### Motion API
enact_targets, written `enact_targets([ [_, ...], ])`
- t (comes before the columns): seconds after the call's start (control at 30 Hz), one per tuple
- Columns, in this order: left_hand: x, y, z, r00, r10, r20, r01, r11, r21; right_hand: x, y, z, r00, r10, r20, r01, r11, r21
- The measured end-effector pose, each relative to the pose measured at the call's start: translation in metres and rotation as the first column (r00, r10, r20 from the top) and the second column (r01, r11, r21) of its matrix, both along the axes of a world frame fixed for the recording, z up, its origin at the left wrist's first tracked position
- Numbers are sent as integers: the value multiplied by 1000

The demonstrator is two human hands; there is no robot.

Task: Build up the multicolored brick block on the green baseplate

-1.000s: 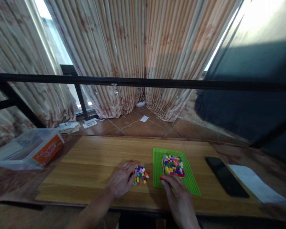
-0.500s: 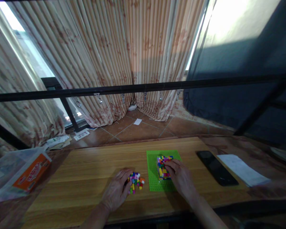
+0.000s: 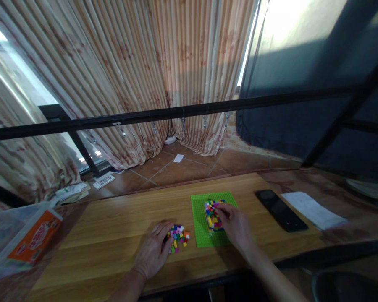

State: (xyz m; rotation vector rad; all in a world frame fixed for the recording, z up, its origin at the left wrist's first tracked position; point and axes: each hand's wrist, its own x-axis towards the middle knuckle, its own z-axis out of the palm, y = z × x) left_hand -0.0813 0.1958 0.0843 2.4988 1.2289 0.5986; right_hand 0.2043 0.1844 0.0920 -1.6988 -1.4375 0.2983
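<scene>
A loose pile of small multicoloured toy bricks (image 3: 179, 237) lies on the wooden table. My left hand (image 3: 153, 250) rests against the pile's left side, fingers curved and thumb apart, with no brick visibly gripped. To the right lies a green studded baseplate (image 3: 200, 235). On it stands a low block built of coloured bricks (image 3: 213, 219), with red, yellow, blue and purple pieces showing. My right hand (image 3: 236, 224) reaches over the block's right side, thumb and forefinger pinched at its upper part. Whatever is between those fingertips is too small and covered to make out.
A black phone (image 3: 281, 210) and white paper (image 3: 313, 210) lie at the right. A clear plastic box (image 3: 6, 235) with an orange label stands at the left. Beyond the wooden table (image 3: 119, 222) a dark metal bar (image 3: 195, 110) crosses before the curtains (image 3: 129, 63).
The view has tilted and shifted slightly. My right hand's fingertips have moved a little toward the upper part of the brick block. The left hand stays by the pile.
</scene>
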Motion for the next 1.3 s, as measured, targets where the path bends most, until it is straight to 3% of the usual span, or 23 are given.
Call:
enact_targets([
  [0.33,-2,-1,-2,1000,-2,-9,2,1000,20,-2,4,-4,997,-19,-76,18,1000,-16],
  [0.6,1,-1,1,1000,-19,23,18,1000,15,-1,3,0,1000,-9,-12,9,1000,-5],
  [0.77,2,-1,3,999,-25,39,25,1000,3,-3,-2,15,996,-21,89,25,998,-51],
  [0.87,1,-1,1,999,-18,33,18,1000,7,-20,-18,23,989,-11,147,3,999,53],
  [0.93,1,-1,0,999,-13,30,12,1000,13,-41,-34,22,983,69,172,-89,989,115],
  [1.03,1,-1,-2,1000,-15,26,15,1000,6,-76,-54,6,954,225,200,-238,970,42],
  [1.17,2,-1,-2,1000,-18,15,19,1000,-11,-107,-58,-17,951,128,281,-107,990,-89],
  [1.3,2,-2,-1,1000,-2,21,2,1000,-9,-118,-49,-22,900,38,435,22,991,-133],
])
